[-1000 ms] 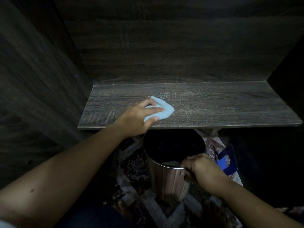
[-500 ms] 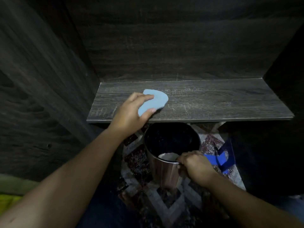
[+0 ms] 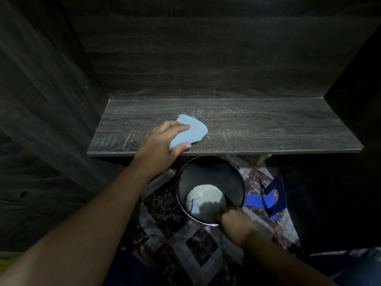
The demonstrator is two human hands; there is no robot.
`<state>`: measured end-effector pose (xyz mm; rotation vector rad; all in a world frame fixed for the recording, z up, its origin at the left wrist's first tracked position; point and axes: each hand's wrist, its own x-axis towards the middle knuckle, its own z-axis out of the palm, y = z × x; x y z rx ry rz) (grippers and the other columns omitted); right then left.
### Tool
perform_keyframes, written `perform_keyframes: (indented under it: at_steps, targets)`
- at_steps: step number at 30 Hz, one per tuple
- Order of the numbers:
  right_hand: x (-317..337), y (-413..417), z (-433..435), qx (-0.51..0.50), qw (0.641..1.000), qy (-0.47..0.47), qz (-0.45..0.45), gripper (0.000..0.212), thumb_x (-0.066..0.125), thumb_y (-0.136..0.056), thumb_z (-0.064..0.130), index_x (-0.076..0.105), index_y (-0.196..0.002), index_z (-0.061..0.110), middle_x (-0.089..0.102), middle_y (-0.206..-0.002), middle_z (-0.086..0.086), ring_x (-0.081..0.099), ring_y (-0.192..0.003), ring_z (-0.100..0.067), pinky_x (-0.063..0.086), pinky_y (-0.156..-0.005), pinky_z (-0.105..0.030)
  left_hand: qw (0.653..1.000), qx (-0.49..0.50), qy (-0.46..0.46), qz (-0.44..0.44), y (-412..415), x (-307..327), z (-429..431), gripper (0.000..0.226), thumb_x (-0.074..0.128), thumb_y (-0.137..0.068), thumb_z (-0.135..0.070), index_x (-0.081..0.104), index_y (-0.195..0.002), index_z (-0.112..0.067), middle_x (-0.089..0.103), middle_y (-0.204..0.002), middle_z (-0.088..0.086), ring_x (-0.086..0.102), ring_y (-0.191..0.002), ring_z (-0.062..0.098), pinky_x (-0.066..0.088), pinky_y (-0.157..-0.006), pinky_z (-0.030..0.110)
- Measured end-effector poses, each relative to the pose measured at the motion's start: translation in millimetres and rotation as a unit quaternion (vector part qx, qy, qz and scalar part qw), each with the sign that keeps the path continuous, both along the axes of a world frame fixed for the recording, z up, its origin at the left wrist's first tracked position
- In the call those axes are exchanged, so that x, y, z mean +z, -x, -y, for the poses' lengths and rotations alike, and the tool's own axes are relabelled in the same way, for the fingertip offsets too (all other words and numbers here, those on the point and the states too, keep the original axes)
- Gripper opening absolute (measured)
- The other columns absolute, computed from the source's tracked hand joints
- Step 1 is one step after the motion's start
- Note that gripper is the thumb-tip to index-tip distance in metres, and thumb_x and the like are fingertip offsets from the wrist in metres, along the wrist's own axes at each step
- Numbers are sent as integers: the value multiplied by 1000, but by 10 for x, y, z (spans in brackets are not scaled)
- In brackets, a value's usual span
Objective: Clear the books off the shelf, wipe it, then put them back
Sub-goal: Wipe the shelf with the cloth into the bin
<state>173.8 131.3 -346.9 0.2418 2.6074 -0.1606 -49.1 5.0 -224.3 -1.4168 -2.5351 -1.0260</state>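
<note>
The left hand [image 3: 162, 145] pinches the cloth [image 3: 191, 132] between thumb and curled fingers, pressing it on the shelf [image 3: 268, 129] left of centre, near the front edge. No books are in view. For a good wipe, pull the cloth toward 6 o'clock so dust falls into the bin [image 3: 237, 182] just below, then work toward 3 o'clock in overlapping strokes. The right hand [image 3: 233, 220] grips the bin's rim at 5 o'clock and should track each stroke.
</note>
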Motion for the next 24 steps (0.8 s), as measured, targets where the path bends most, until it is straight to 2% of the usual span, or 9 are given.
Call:
perform_keyframes:
  at_steps: [4,7,9,11,13,16,19,21,24]
  targets:
    - [415,51,-83,-26,995,35,-86,56,45,-71,62,65,-107,24,61,-107,2,55,-103,-20,41,-92,-34,993,67,64,-76,-60,165,79,65,69,-72,-62,56,-128,-32,45,-136,-7,44,-124,19,34,-101,46]
    - [871,222,-88,-31,914,-16,-404,23,53,-77,39,59,-79,17,56,-79,-1,54,-76,-23,42,-67,-33,969,154,154,-115,-175,327,127,68,76,-63,-60,52,-118,-29,41,-124,1,40,-115,25,34,-91,44]
    - [1177,415,-142,-61,859,-18,-508,18,56,-74,26,59,-85,12,58,-88,-7,51,-82,-27,43,-70,-35,954,175,212,-118,-259,368,131,63,73,-69,-53,48,-121,-28,41,-121,1,41,-113,25,35,-89,44]
    - [1407,590,-224,-66,868,-3,-492,42,62,-67,18,58,-108,9,56,-121,-12,51,-108,-31,45,-89,-41,947,160,246,-130,-319,363,121,57,65,-79,-43,44,-131,-28,44,-126,-3,42,-117,22,32,-94,44]
    - [1517,736,-299,-15,910,34,-414,69,65,-68,16,46,-133,10,33,-151,-10,32,-137,-29,29,-111,-41,957,117,240,-116,-333,302,90,59,57,-85,-30,39,-141,-26,44,-138,-5,39,-126,19,26,-102,43]
    - [1481,902,-375,59,945,43,-319,81,63,-76,21,28,-149,15,16,-160,-5,13,-147,-21,13,-118,-36,981,17,192,-30,-308,173,16,72,54,-83,-9,29,-150,-14,33,-153,4,25,-143,21,19,-117,40]
    - [1368,932,-492,57,954,51,-291,70,62,-83,19,34,-148,14,36,-152,-8,32,-141,-25,26,-115,-36,980,-16,196,-33,-314,60,-7,78,60,-80,-10,25,-150,-7,29,-155,11,19,-146,26,19,-119,42]
    - [1356,896,-536,36,953,66,-294,63,60,-85,14,41,-144,16,44,-147,-8,43,-133,-26,33,-109,-33,975,-3,208,-76,-347,40,-16,76,70,-79,-17,37,-146,-9,40,-147,11,38,-135,30,34,-111,43]
    - [1460,786,-475,21,960,56,-272,54,53,-89,15,43,-143,19,48,-144,-6,48,-127,-26,38,-105,-33,960,27,220,-171,-475,128,-52,57,81,-65,-15,65,-121,-13,61,-106,9,60,-90,30,50,-72,38]
